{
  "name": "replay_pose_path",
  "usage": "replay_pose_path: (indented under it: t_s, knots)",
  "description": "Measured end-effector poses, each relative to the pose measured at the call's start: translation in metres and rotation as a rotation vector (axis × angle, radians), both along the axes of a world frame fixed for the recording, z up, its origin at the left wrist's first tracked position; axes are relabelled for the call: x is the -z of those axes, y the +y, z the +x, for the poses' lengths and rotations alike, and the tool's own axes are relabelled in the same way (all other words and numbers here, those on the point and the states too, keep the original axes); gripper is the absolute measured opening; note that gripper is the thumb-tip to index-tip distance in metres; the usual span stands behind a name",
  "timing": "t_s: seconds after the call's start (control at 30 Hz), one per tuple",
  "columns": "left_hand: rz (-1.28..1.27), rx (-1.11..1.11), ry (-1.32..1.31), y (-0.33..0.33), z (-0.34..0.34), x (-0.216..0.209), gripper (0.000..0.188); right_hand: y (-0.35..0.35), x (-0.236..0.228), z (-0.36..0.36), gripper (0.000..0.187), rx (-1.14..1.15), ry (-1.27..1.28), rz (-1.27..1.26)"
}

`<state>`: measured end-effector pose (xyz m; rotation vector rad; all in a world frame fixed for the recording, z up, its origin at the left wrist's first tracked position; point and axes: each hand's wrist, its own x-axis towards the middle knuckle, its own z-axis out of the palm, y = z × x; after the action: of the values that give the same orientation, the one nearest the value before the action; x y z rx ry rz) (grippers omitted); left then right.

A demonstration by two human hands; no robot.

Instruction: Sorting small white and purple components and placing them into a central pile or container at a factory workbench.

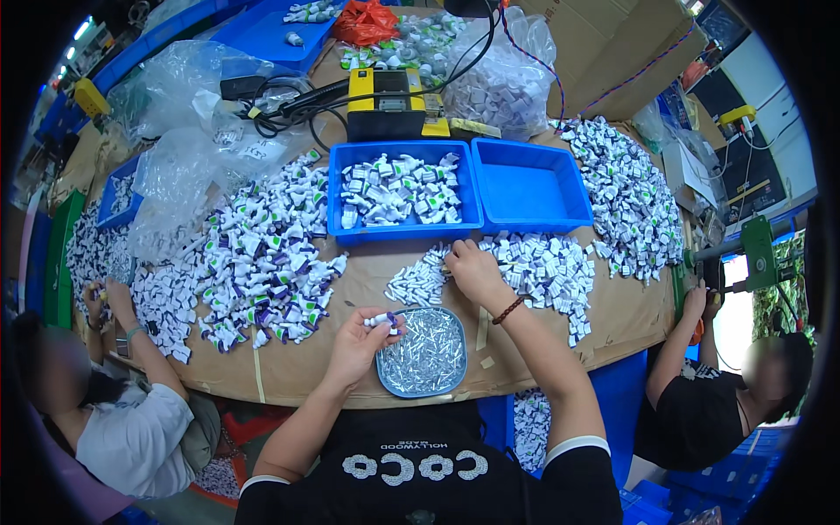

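Note:
My left hand (357,350) is closed on a small white and purple plastic figure part (383,321), held above the left rim of a small blue-grey tray (381,372). Thin silvery metal pins (423,352) fill that tray. Farther off, my right hand (477,271) reaches down between a pile of slim white pieces (418,282) and a pile of blocky white pieces (547,280). Its fingertips are pinched together at the slim pieces; whatever is between them is too small and covered to make out.
A large heap of white, purple and green figure parts (262,262) lies left. Ahead stand a blue bin (407,233) of similar parts, a second blue bin (529,184) and a yellow-black device (385,101) with cables. Co-workers sit left (131,429) and right (709,411).

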<state>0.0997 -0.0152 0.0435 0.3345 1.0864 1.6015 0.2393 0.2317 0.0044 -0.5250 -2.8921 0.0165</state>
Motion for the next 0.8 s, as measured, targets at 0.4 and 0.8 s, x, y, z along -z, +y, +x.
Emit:
replay_pose_path:
  t_s: [0.4, 0.8]
  knots:
    - [-0.052, 0.136, -0.224, 0.009, 0.007, -0.009, 0.025, -0.073, -0.08, 0.024, 0.012, 0.228, 0.457, -1.314]
    - [-0.053, 0.177, -0.33, 0.008, 0.012, -0.02, 0.024, -0.111, -0.069, 0.032, 0.011, 0.192, 0.543, -1.531]
